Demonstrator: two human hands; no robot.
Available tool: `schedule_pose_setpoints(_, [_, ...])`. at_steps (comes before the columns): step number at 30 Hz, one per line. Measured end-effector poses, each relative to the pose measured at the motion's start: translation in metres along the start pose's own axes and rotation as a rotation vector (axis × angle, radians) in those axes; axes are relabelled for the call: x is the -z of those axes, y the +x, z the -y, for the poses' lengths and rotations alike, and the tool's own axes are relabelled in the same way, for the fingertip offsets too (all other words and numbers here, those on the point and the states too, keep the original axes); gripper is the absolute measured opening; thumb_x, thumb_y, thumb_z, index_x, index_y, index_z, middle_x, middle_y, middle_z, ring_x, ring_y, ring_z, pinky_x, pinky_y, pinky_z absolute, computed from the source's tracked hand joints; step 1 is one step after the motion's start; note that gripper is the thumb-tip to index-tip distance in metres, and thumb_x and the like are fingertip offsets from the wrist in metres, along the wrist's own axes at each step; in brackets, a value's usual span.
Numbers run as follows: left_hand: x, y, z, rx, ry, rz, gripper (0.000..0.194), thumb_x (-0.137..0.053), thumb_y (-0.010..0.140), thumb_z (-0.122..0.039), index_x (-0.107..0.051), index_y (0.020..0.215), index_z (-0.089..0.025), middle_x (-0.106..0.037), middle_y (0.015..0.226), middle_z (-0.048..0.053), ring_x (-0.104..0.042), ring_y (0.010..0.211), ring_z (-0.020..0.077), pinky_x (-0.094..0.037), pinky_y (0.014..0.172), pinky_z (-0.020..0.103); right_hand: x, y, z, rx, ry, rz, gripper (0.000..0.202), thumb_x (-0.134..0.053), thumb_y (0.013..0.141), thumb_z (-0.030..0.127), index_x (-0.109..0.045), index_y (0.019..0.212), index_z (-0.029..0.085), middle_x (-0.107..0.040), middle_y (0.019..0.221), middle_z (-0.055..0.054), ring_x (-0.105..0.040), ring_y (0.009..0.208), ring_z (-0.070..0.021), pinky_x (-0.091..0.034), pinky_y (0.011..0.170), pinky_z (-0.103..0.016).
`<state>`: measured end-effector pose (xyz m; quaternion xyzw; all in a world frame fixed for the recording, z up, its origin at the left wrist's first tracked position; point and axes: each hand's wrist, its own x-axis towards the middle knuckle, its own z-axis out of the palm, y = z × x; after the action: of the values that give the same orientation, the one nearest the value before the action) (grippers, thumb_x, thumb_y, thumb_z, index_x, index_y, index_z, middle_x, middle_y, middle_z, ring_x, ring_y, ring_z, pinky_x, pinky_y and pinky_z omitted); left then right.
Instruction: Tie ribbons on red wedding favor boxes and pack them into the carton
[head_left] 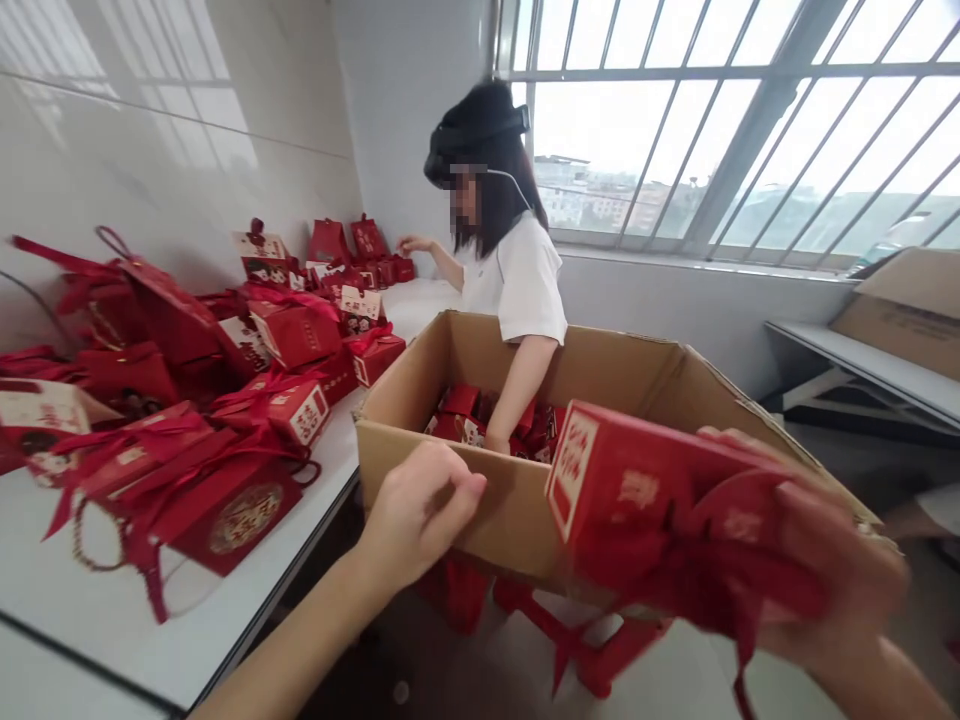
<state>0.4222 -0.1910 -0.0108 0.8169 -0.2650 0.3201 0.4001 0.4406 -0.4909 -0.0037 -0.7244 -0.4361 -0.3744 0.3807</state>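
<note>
My right hand (840,570) is wrapped round a red gift box (637,490) with a ribbon bow, held up over the near right side of a large open cardboard carton (517,510). The box is tilted and slightly blurred. My left hand (420,510) is at the carton's near left wall, its fingers curled together with nothing visible in them. Inside the carton lie several red boxes (459,402). On the white table (52,560) to the left, many red boxes with ribbons are heaped, among them one with a round gold emblem (232,515).
Across the carton a person in a white shirt (529,280) has one arm inside it and the other hand near the red boxes at the back. Red stool legs (547,620) show beneath the carton. At right are a grey table (862,355) and a brown carton (907,310).
</note>
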Motion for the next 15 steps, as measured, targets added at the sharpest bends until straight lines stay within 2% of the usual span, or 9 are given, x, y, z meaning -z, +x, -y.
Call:
schedule_pose_setpoints(2, [-0.006,0.009,0.018,-0.074,0.072,0.014,0.018,-0.044,0.089,-0.015,-0.048,0.071,-0.019,-0.056,0.069,0.002,-0.051,0.069,0.0133,-0.044,0.065,0.027,0.011,0.020,-0.021,-0.056,-0.089,-0.077,0.090,-0.080,0.062,0.035,-0.034,0.139,0.034,-0.041,0.138,-0.010,-0.048,0.121,-0.0323,-0.054,0.086,-0.048])
schedule_pose_setpoints(3, [-0.009,0.014,0.025,-0.114,0.115,0.036,0.017,-0.044,0.088,-0.014,-0.048,0.073,-0.019,-0.056,0.071,0.002,-0.051,0.071,0.0140,-0.044,0.066,0.028,0.015,0.031,-0.033,-0.097,-0.146,-0.057,0.097,-0.081,0.060,0.036,-0.029,0.141,0.033,-0.041,0.137,-0.011,-0.049,0.119,-0.0322,-0.056,0.082,-0.047])
schedule_pose_setpoints(4, [-0.011,0.018,0.030,-0.147,0.162,0.067,0.016,-0.044,0.088,-0.013,-0.048,0.073,-0.018,-0.056,0.071,0.003,-0.051,0.072,0.0146,-0.044,0.067,0.028,0.018,0.041,-0.046,-0.146,-0.226,-0.004,0.102,-0.081,0.060,0.038,-0.022,0.143,0.032,-0.039,0.137,-0.013,-0.051,0.118,-0.0316,-0.057,0.080,-0.045])
schedule_pose_setpoints(6, [-0.014,0.025,0.036,-0.176,0.257,0.106,0.012,-0.045,0.087,-0.014,-0.049,0.076,-0.018,-0.057,0.073,0.003,-0.051,0.073,0.0155,-0.045,0.067,0.028,0.020,0.061,-0.076,-0.227,-0.346,0.191,0.108,-0.077,0.064,0.044,-0.008,0.145,0.027,-0.040,0.136,-0.017,-0.053,0.116,-0.0309,-0.055,0.083,-0.046])
schedule_pose_setpoints(7, [-0.016,0.028,0.037,-0.170,0.307,0.106,0.009,-0.046,0.086,-0.015,-0.051,0.079,-0.017,-0.058,0.076,0.004,-0.052,0.074,0.0158,-0.045,0.067,0.028,0.020,0.069,-0.091,-0.254,-0.382,0.279,0.108,-0.075,0.066,0.046,-0.006,0.145,0.023,-0.040,0.136,-0.019,-0.052,0.116,-0.0316,-0.053,0.086,-0.047])
schedule_pose_setpoints(9, [-0.020,0.031,0.039,-0.160,0.427,0.094,0.009,-0.046,0.086,-0.018,-0.053,0.084,-0.015,-0.060,0.077,0.005,-0.053,0.069,0.0157,-0.044,0.063,0.028,0.016,0.080,-0.122,-0.317,-0.473,0.415,0.104,-0.071,0.068,0.049,-0.011,0.145,0.016,-0.040,0.134,-0.022,-0.047,0.121,-0.0350,-0.048,0.093,-0.050])
schedule_pose_setpoints(11, [-0.026,0.031,0.042,-0.197,0.570,0.072,0.016,-0.044,0.085,-0.020,-0.054,0.074,-0.016,-0.059,0.066,0.003,-0.050,0.058,0.0153,-0.039,0.055,0.029,0.010,0.084,-0.146,-0.394,-0.510,0.442,0.100,-0.069,0.068,0.046,-0.014,0.144,0.012,-0.038,0.133,-0.023,-0.045,0.122,-0.0361,-0.046,0.096,-0.051])
schedule_pose_setpoints(13, [-0.033,0.028,0.045,-0.255,0.674,0.025,0.025,-0.044,0.083,-0.019,-0.049,0.059,-0.019,-0.052,0.052,0.000,-0.043,0.048,0.0151,-0.033,0.051,0.031,0.005,0.082,-0.160,-0.443,-0.513,0.444,0.098,-0.069,0.067,0.040,-0.016,0.143,0.010,-0.036,0.133,-0.024,-0.045,0.123,-0.0355,-0.044,0.098,-0.049])
schedule_pose_setpoints(15, [-0.038,0.025,0.048,-0.287,0.700,-0.040,0.028,-0.045,0.080,-0.019,-0.045,0.052,-0.019,-0.048,0.046,-0.001,-0.041,0.046,0.0149,-0.031,0.050,0.031,0.003,0.074,-0.164,-0.449,-0.506,0.471,0.095,-0.068,0.064,0.034,-0.017,0.141,0.010,-0.036,0.132,-0.023,-0.045,0.123,-0.0346,-0.042,0.100,-0.049])
